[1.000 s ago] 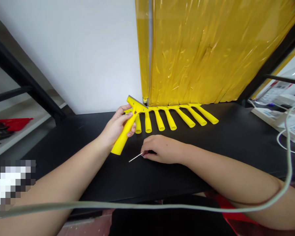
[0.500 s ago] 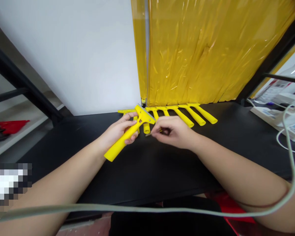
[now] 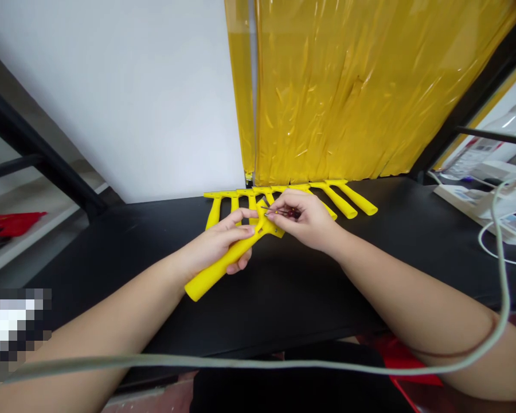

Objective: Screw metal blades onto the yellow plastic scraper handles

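A yellow scraper (image 3: 226, 261) with a round handle lies slanted in my left hand (image 3: 227, 235), its head up and to the right. The fingers of that hand wrap round its neck. My right hand (image 3: 307, 218) is closed in a pinch on a thin, dark red screwdriver-like tool (image 3: 290, 213), partly hidden by the fingers. Its tip is at the scraper's head, close to the upper end; whether it touches I cannot tell. Behind both hands, several more yellow scrapers (image 3: 339, 201) lie in a row along the back of the black table (image 3: 284, 304).
A white panel (image 3: 155, 103) and yellow plastic sheeting (image 3: 327, 103) rise behind the table. A pale cable (image 3: 241, 362) crosses the foreground and loops up at right. A power strip (image 3: 464, 201) and clear bottle (image 3: 473, 155) stand at right. Black frame bars (image 3: 64, 178) flank the table.
My left hand has moved slightly right and down, turning the scraper. My right hand has raised the tool's tip from beside the scraper to its head.
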The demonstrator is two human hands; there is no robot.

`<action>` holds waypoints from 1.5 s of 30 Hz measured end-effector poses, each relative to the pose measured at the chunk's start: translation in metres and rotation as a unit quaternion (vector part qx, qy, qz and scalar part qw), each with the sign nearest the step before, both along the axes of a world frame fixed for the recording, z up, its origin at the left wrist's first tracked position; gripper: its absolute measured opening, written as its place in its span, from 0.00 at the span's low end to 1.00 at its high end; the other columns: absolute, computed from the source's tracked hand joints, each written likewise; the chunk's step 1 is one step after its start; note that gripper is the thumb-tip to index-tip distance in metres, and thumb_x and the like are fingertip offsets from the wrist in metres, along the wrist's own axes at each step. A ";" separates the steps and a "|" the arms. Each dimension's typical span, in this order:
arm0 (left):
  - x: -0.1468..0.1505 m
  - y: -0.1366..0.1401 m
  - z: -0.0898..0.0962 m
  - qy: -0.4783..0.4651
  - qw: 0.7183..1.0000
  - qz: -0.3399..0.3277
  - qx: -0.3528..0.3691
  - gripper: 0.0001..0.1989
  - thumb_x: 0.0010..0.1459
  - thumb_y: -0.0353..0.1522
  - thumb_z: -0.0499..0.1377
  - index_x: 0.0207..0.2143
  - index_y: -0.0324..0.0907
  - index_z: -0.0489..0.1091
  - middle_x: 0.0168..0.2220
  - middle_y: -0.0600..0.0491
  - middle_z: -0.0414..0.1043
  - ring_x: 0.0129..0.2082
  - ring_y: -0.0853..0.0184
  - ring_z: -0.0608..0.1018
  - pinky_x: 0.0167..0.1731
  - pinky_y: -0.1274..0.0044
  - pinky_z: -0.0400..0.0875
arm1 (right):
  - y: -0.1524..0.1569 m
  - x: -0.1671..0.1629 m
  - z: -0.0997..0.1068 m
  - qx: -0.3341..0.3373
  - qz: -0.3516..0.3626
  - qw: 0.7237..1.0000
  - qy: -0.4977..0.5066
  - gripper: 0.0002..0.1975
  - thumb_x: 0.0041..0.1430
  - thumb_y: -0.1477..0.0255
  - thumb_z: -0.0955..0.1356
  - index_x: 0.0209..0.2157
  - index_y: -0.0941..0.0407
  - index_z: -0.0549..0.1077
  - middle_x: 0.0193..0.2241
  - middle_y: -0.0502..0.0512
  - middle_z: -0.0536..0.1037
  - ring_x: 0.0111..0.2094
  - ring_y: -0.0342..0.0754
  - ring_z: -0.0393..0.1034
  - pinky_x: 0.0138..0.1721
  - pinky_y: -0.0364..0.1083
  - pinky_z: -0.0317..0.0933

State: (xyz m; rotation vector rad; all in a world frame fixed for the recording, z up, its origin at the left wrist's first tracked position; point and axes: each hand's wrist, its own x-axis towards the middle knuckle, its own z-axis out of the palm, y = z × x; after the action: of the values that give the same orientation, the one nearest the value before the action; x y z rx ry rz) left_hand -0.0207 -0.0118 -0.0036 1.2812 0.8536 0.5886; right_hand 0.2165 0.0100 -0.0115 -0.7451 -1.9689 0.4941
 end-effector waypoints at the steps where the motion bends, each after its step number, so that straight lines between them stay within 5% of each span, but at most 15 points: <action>1: 0.001 -0.001 0.000 0.006 1.000 0.003 0.003 0.23 0.66 0.40 0.60 0.58 0.50 0.56 0.18 0.59 0.69 0.12 0.66 0.70 0.11 0.83 0.62 | 0.000 0.000 0.000 -0.003 0.002 1.000 0.001 0.04 0.64 0.70 0.72 0.36 0.56 0.78 0.31 0.52 0.73 0.29 0.44 0.64 0.30 0.45 0.58; 19: -0.002 0.001 -0.004 -0.003 0.997 -0.044 -0.057 0.23 0.67 0.40 0.59 0.60 0.50 0.55 0.18 0.58 0.69 0.09 0.69 0.64 0.10 0.84 0.57 | 0.006 0.007 0.000 -0.069 0.103 0.992 -0.031 0.02 0.65 0.73 0.70 0.38 0.57 0.76 0.36 0.53 0.71 0.35 0.46 0.65 0.38 0.46 0.61; 26: -0.002 -0.001 0.002 0.001 0.997 -0.058 -0.060 0.22 0.67 0.39 0.60 0.58 0.49 0.56 0.20 0.59 0.69 0.11 0.69 0.67 0.10 0.85 0.57 | 0.012 0.008 -0.006 -0.171 0.148 0.974 0.016 0.07 0.64 0.68 0.72 0.39 0.56 0.73 0.38 0.51 0.71 0.35 0.44 0.65 0.38 0.45 0.61; 37: -0.001 0.000 -0.002 0.038 0.996 -0.050 -0.060 0.18 0.68 0.40 0.59 0.55 0.49 0.57 0.18 0.57 0.70 0.10 0.69 0.66 0.10 0.84 0.60 | 0.007 0.004 -0.006 -0.222 0.119 0.968 0.004 0.12 0.60 0.68 0.73 0.35 0.54 0.66 0.31 0.46 0.66 0.26 0.40 0.57 0.28 0.43 0.53; 45: -0.002 0.002 -0.002 0.007 0.998 -0.015 -0.054 0.21 0.67 0.39 0.60 0.58 0.50 0.57 0.18 0.56 0.70 0.11 0.68 0.67 0.11 0.84 0.60 | 0.008 0.002 -0.008 -0.224 0.044 0.973 0.028 0.15 0.56 0.65 0.74 0.37 0.54 0.65 0.31 0.46 0.67 0.27 0.41 0.60 0.29 0.44 0.58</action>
State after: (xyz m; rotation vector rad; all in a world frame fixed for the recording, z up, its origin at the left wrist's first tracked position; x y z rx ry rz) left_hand -0.0223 -0.0095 -0.0058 1.1980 0.8644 0.5034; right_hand 0.2190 0.0180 -0.0197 -0.9101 -1.8613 1.0248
